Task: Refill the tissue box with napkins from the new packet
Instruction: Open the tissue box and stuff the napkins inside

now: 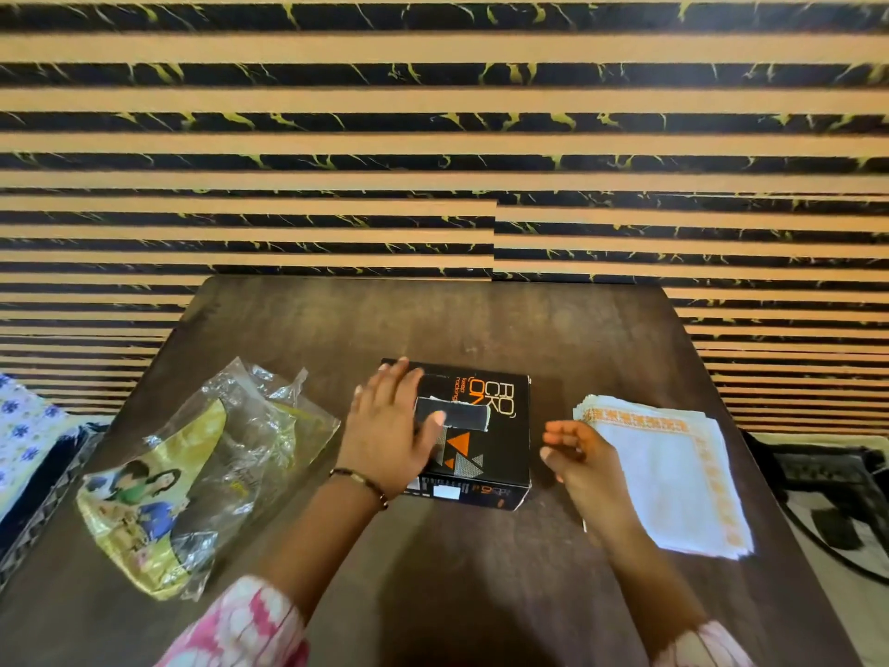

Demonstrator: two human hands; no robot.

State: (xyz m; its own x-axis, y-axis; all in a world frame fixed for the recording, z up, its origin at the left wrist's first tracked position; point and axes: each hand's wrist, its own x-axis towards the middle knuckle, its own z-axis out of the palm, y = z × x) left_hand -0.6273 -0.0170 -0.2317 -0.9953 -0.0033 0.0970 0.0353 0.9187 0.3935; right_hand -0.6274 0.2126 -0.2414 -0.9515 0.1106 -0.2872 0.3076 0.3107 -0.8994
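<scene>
Tissue box [486, 426] sits closed under my flat left hand [385, 426]; my empty, loosely curled right hand [575, 450] should next fetch the napkins [668, 479].

left hand [389, 426] on tissue box [486, 426], napkins [668, 479] beside

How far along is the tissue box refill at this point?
Done: the plastic packet lies opened and looks emptied at the left, and the napkin stack sits out on the table at the right. In hand: the left hand lies flat on the black tissue box, thumb at its slot; the right hand hovers with nothing in its grip. Left: loading the napkins.
</scene>
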